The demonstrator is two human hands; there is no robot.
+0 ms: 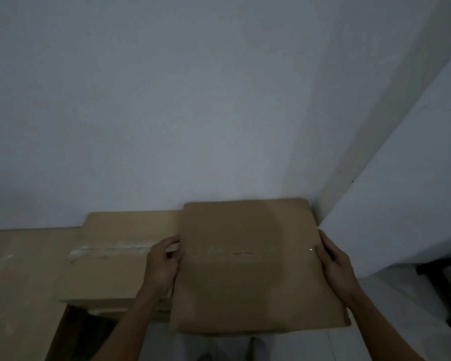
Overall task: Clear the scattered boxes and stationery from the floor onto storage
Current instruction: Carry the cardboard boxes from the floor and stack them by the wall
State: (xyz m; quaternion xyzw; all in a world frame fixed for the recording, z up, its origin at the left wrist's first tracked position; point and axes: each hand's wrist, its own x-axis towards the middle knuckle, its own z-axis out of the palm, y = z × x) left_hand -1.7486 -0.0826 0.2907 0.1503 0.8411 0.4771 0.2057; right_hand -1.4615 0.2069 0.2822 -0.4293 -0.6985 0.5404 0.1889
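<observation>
A brown cardboard box (250, 277) with a flat closed top sits in the room's corner, its far edge against the wall. My left hand (162, 264) grips its left side and my right hand (336, 264) grips its right side, at the top seam. Just left of it lies a second cardboard box (115, 259), lower, with a strip of clear tape across its top. The two boxes touch or nearly touch where my left hand sits.
A pale wooden surface (18, 277) carries the taped box at the left. White walls stand behind and to the right (401, 178), forming a corner. Dark objects (448, 290) lie on the floor at the far right. Grey floor shows below the held box.
</observation>
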